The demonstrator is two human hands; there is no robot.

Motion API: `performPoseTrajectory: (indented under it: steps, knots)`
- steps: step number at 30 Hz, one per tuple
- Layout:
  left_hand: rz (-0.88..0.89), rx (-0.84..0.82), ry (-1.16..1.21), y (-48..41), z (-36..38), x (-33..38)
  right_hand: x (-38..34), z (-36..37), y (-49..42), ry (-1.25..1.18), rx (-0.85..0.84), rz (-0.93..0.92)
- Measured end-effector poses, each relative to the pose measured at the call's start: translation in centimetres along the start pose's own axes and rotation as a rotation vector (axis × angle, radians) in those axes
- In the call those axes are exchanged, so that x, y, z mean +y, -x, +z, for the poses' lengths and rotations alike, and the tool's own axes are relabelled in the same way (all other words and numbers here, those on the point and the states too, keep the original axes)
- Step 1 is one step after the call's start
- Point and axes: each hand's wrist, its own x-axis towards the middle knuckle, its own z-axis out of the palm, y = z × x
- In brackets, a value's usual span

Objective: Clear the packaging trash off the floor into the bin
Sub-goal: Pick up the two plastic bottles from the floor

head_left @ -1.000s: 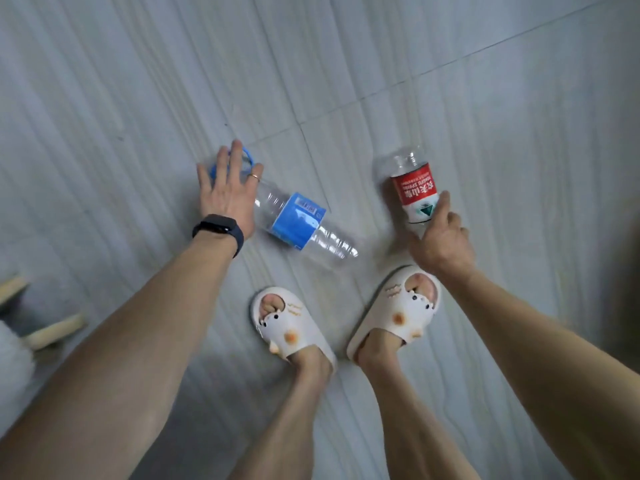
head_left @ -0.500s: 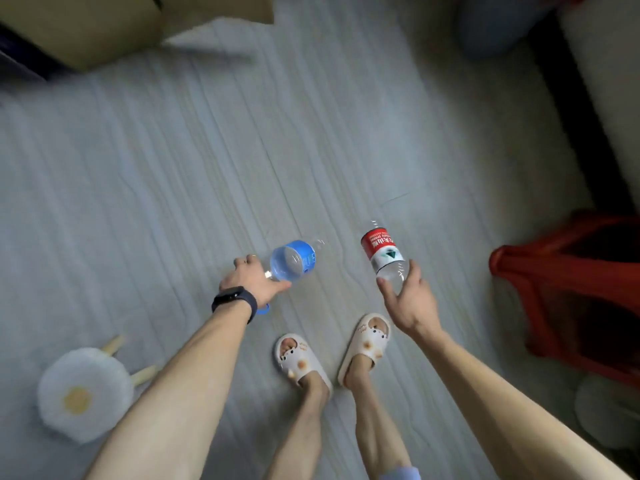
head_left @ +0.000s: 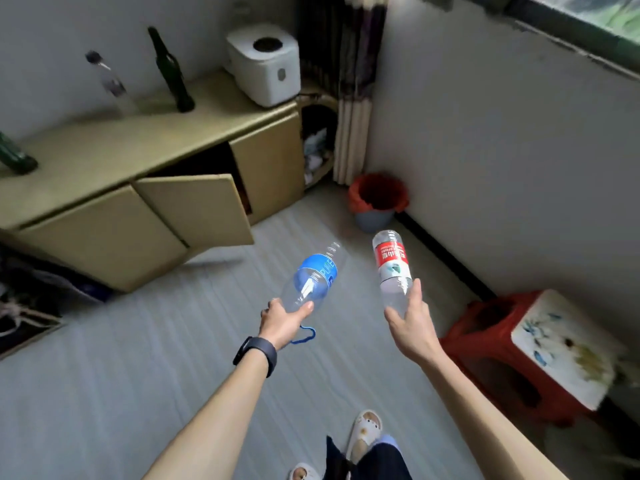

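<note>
Head view: 2 empty clear plastic bottles are off the floor, 1 in each hand. The blue bottle (head_left: pixel 317 275) is in the left hand (head_left: pixel 284 322), gripped at its near, narrow end with the thumb on top and the fingers curled underneath. Its body points away toward 1 o'clock. A blue loop (head_left: pixel 304 336) hangs below that palm. The right hand (head_left: pixel 412 327) grips the red bottle (head_left: pixel 391 261) round its near end, thumb up one side and fingers round the other, so the body stands up toward 12 o'clock. I cannot tell which end is the neck.

Both bottles look empty, so they should be very light. The walls are thin and would dent under a hard squeeze, and the smooth plastic could slip. A wrap round the body or neck, as here, suits them. They are not fragile and should survive a drop.

The bin (head_left: pixel 374 220), with its red liner, sits on the floor in the corner, at 12 o'clock from the hands and well apart from them. A red stool (head_left: pixel 485 327) stands at 3 o'clock of the right hand, and a cupboard (head_left: pixel 104 237) at 10 o'clock. By my reading, the bottles are being carried and have yet to reach the bin.
</note>
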Motion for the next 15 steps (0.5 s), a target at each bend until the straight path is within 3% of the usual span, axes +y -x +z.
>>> performPoseTrajectory:
  steps: [10, 15]
  knots:
    - [0.100, 0.000, -0.074, -5.0, 2.2, 11.6, 0.2, -6.6, -6.4, -0.359, 0.174, 0.087]
    - [0.014, 0.023, -0.117, -9.8, 3.5, 17.5, 1.0, -8.7, -13.7, -0.389, 0.169, 0.196]
